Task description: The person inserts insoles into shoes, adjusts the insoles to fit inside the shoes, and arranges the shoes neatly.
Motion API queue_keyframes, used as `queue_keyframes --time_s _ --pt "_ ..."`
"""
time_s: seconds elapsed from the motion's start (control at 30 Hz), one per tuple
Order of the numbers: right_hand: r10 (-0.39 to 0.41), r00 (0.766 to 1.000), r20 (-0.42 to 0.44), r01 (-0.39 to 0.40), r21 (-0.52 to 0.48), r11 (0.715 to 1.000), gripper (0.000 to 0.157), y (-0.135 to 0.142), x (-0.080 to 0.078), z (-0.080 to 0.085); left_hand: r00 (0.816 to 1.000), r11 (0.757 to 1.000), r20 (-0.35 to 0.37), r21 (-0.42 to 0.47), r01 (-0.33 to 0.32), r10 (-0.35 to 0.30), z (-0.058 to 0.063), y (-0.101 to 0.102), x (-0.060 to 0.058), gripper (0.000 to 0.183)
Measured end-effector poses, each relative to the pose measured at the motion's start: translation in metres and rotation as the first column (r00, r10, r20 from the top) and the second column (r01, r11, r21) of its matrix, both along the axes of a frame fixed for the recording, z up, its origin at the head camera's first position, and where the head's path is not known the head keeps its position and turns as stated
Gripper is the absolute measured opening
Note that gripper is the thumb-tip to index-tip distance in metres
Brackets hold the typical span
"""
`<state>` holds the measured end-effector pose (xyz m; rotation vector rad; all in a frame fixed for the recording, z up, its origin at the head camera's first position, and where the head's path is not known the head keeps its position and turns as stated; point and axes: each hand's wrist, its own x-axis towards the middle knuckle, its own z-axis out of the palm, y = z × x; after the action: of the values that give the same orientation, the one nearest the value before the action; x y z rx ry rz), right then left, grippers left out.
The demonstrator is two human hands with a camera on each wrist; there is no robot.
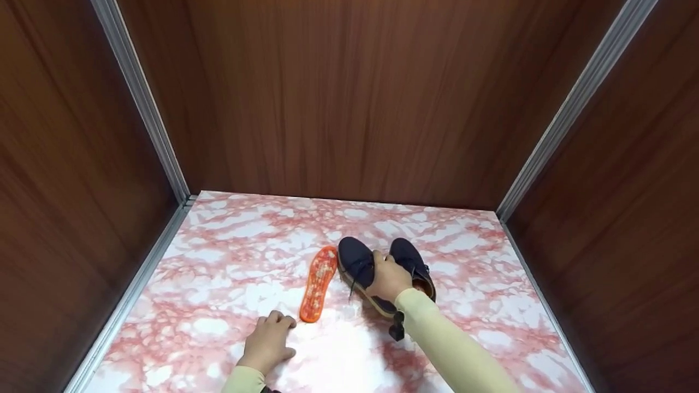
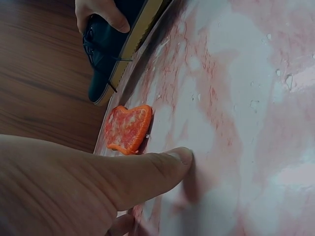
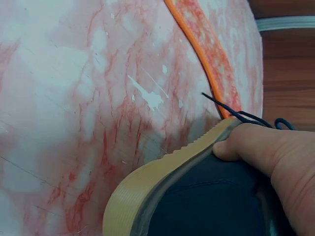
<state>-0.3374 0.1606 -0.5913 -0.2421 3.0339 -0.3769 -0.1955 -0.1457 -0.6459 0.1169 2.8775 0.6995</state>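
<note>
My right hand (image 1: pixel 389 278) grips a dark navy lace-up shoe (image 1: pixel 352 252) with a tan sole. In the right wrist view the thumb presses its side just above the sole (image 3: pixel 142 191), and the other fingers are hidden. An orange-rimmed insole (image 1: pixel 318 284) with a mottled red and cream face lies flat to the left of this shoe, close to its toe. My left hand (image 1: pixel 268 341) is on the near side of the insole, fingers loosely bent and thumb apart, holding nothing.
A matching second shoe (image 1: pixel 405 252) stands right of the gripped one, with something orange inside its opening (image 1: pixel 420 285). The red-and-white marbled tabletop (image 1: pixel 218 262) is enclosed by brown wood-grain panels (image 1: pixel 349 109) at the back and both sides.
</note>
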Motion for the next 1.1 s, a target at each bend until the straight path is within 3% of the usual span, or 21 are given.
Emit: queue_keyframes --time_s 0.3,0.57,0.8,1.1 --pt "0.062 0.998 -0.023 -0.063 -0.020 0.998 0.106 0.0058 0.0033 0.0020 1.000 1.000 0.006 -0.005 -0.005 0.005 0.0002 0.0011 0.0003 0.057" --pt "0.072 0.997 -0.021 -0.072 -0.009 0.997 0.106 0.0086 0.0023 0.0078 1.000 1.000 -0.017 0.005 -0.004 0.004 -0.0003 0.0018 0.0013 0.054" --pt "0.104 0.992 -0.068 -0.105 -0.004 0.994 0.102 0.0068 0.0019 0.0049 1.000 1.000 -0.024 -0.001 0.001 -0.001 -0.0019 0.0012 0.0023 0.055" --pt "0.085 0.993 -0.078 -0.082 0.034 0.996 0.099 0.0014 -0.0038 0.0059 1.000 1.000 -0.027 -0.013 -0.003 0.003 -0.0017 0.0017 0.0009 0.056"
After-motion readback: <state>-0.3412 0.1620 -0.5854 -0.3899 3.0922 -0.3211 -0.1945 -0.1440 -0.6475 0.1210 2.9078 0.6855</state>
